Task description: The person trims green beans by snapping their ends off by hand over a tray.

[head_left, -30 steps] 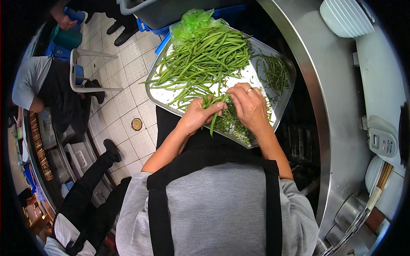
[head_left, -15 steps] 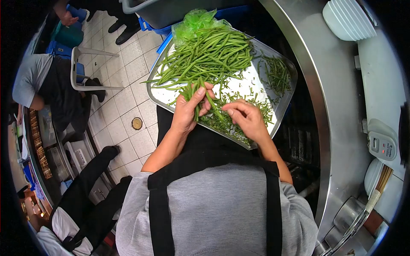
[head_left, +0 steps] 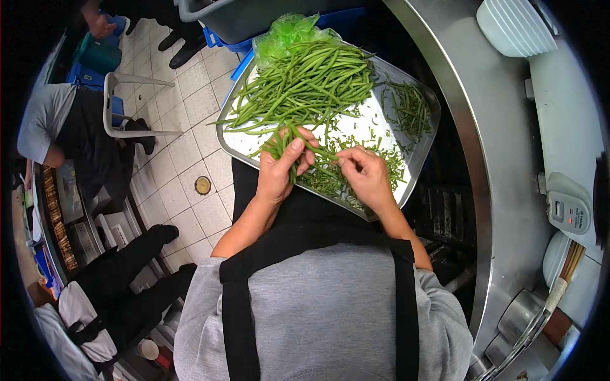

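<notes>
My left hand is closed around a small bunch of green beans over the near left side of a metal tray. One bean sticks out of the bunch to the right. My right hand pinches the tip of that bean between thumb and fingers. Behind my hands lies a large heap of green beans, with a green plastic bag at its far edge. Small cut bean ends are strewn under and beside my hands. A separate pile of thin bean pieces occupies the tray's right corner.
A curved steel counter runs along the right, with stacked white bowls and a small grey device. Grey and blue bins stand beyond the tray. Left are a white chair and co-workers on the tiled floor.
My right hand has closed on the tip of a bean, which has swung from pointing down toward me to pointing right. A co-worker at lower left has shifted.
</notes>
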A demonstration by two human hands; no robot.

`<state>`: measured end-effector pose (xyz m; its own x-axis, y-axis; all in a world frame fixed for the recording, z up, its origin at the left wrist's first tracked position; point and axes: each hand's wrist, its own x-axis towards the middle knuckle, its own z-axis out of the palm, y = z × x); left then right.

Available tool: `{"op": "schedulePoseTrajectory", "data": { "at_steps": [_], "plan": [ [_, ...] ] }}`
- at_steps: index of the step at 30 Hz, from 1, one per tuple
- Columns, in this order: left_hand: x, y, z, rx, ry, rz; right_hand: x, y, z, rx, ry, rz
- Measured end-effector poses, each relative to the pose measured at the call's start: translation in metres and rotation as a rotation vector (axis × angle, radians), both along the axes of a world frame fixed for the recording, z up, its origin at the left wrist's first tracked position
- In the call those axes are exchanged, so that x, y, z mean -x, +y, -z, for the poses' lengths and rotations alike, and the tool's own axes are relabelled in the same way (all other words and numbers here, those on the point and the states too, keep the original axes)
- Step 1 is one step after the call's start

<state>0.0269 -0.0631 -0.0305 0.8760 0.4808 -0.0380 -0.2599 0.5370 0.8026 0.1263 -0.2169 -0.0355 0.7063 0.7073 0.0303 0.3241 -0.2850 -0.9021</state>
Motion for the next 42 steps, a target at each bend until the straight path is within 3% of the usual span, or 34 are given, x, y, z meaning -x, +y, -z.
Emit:
{"op": "schedulePoseTrajectory", "data": {
  "at_steps": [3, 7, 11, 14, 15, 18, 22, 23, 26, 30, 35, 38, 42],
  "plan": [
    [0.001, -0.005, 0.001, -0.069, -0.014, 0.024, -0.009, -0.001, 0.012, -0.083, 0.642, 0.089],
    [0.001, 0.001, -0.001, -0.053, -0.030, 0.004, -0.017, -0.001, 0.012, -0.135, 0.688, 0.120],
    [-0.001, -0.002, 0.001, -0.008, 0.052, 0.015, -0.002, 0.006, -0.002, -0.156, 0.179, -0.087],
    [0.001, -0.002, 0.002, -0.017, 0.033, 0.046, -0.001, 0.008, -0.008, -0.108, 0.168, -0.145],
    [0.001, 0.000, 0.003, -0.026, 0.010, 0.062, -0.003, 0.009, 0.000, -0.159, 0.406, -0.115],
    [0.004, -0.001, 0.001, 0.000, -0.005, 0.075, -0.016, 0.004, 0.006, -0.226, 0.762, -0.062],
    [0.002, 0.007, 0.001, 0.047, 0.026, -0.026, -0.041, -0.005, 0.000, 0.365, 0.158, -0.025],
    [0.002, 0.010, 0.006, 0.099, 0.019, -0.046, -0.042, -0.005, 0.002, 0.347, -0.186, 0.012],
    [-0.003, 0.011, 0.008, 0.226, 0.091, -0.138, -0.043, 0.005, 0.005, 0.307, -0.633, 0.081],
    [-0.002, 0.015, 0.011, 0.321, 0.168, -0.106, -0.032, 0.029, 0.013, 0.457, -0.534, -0.079],
    [-0.006, 0.005, 0.008, 0.286, 0.342, -0.088, -0.031, 0.048, 0.045, 0.449, -0.608, 0.031],
    [-0.008, 0.006, 0.015, 0.237, 0.413, -0.024, -0.030, 0.041, 0.021, 0.511, -0.359, -0.030],
    [-0.012, 0.001, 0.021, 0.147, 0.474, 0.081, -0.017, 0.024, -0.006, 0.415, -0.317, -0.086]
  ]
}}
